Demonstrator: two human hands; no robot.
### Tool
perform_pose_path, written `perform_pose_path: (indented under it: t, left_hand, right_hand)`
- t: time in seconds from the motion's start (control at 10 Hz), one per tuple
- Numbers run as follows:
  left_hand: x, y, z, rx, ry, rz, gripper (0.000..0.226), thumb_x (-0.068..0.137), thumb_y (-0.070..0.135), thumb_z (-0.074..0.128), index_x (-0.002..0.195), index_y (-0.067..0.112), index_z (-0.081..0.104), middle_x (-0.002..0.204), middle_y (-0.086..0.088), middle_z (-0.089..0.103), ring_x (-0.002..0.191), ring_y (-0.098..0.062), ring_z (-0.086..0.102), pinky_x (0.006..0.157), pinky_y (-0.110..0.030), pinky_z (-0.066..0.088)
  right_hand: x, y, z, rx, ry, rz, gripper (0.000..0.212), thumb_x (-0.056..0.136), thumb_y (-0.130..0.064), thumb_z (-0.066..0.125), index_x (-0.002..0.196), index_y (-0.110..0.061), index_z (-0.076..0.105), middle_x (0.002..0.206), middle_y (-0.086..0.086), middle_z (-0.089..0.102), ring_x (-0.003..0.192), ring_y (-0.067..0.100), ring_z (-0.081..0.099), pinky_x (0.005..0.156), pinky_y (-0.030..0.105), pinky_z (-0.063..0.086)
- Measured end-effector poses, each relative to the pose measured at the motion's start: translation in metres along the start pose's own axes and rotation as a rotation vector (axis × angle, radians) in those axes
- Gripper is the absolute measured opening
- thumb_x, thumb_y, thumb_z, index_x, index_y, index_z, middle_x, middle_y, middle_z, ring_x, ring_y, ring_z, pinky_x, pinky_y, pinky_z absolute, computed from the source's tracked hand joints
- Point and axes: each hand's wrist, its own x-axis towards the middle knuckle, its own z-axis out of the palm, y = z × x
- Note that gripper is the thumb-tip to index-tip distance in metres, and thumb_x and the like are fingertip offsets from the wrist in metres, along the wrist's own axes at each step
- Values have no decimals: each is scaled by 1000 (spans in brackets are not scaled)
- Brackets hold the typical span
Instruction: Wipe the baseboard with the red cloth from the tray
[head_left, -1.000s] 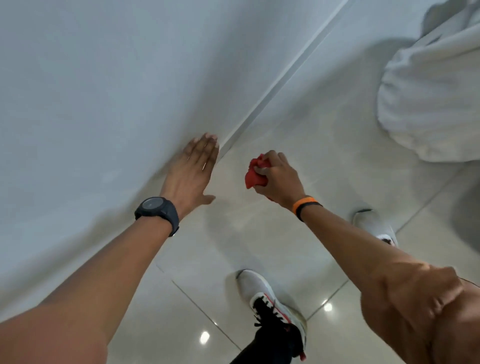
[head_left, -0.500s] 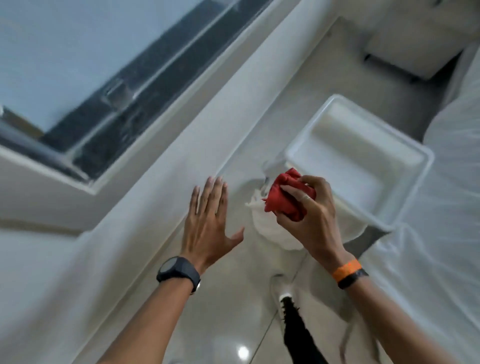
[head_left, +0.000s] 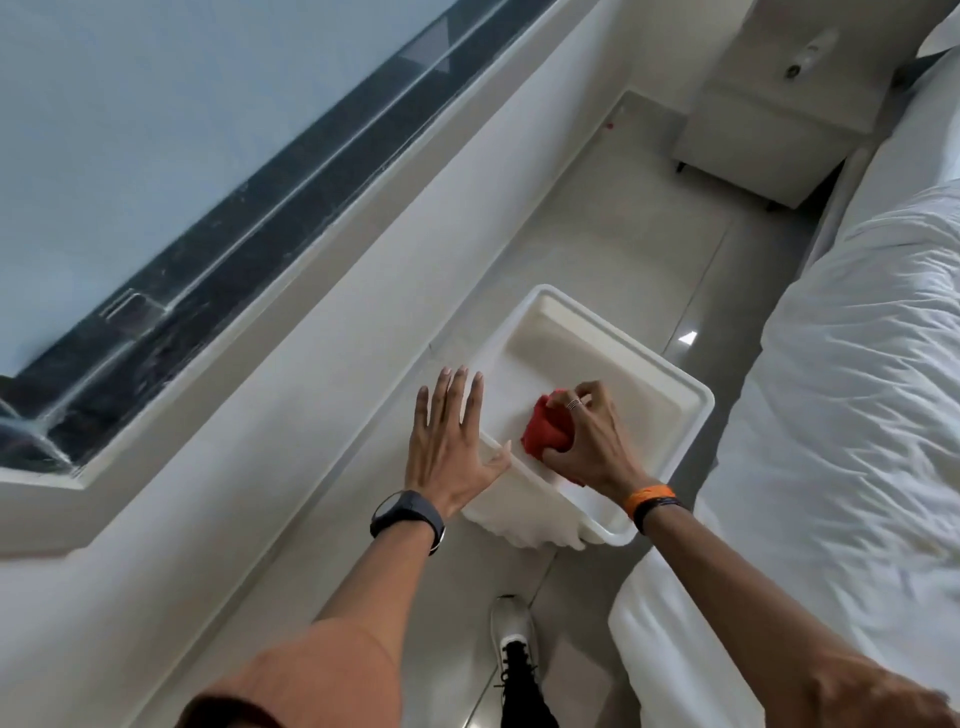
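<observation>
A white plastic tray (head_left: 670, 374) stands on the tiled floor between the wall and the bed. My right hand (head_left: 589, 439) is inside the tray, fingers closed around the bunched red cloth (head_left: 543, 434), which sits low over the tray's near half. My left hand (head_left: 449, 444) is open with fingers spread, its thumb at the tray's left rim. The white baseboard (head_left: 363, 415) runs along the foot of the wall, just left of the tray.
A bed with white bedding (head_left: 852, 415) fills the right side. A white nightstand (head_left: 774, 119) stands at the far end of the floor strip. A dark window sill (head_left: 208, 260) runs along the wall on the left. My shoe (head_left: 511, 623) is below the tray.
The view swung from the floor by the wall to the tray. My right hand carried the red cloth over and down into the tray; my left hand came off the wall to the tray's rim.
</observation>
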Motion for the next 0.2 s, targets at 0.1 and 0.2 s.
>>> perform_pose_path:
  t: [0.1, 0.2]
  left_hand:
    - [-2, -8, 9, -17, 12, -20, 94, 89, 67, 41, 161, 7, 34, 165, -18, 35, 155, -35, 26, 122, -61, 30]
    - [-1, -13, -1, -31, 83, -52, 94, 89, 66, 42, 161, 6, 35, 165, -19, 35, 155, -36, 27, 122, -61, 28]
  right_hand:
    - [-2, 10, 11, -65, -45, 1, 86, 71, -53, 82, 142, -26, 42, 142, 10, 32, 125, 31, 39, 100, 49, 49]
    - [-30, 11, -6, -183, 77, -100, 88, 73, -62, 78, 146, -28, 42, 146, 12, 35, 127, 32, 38, 102, 50, 42]
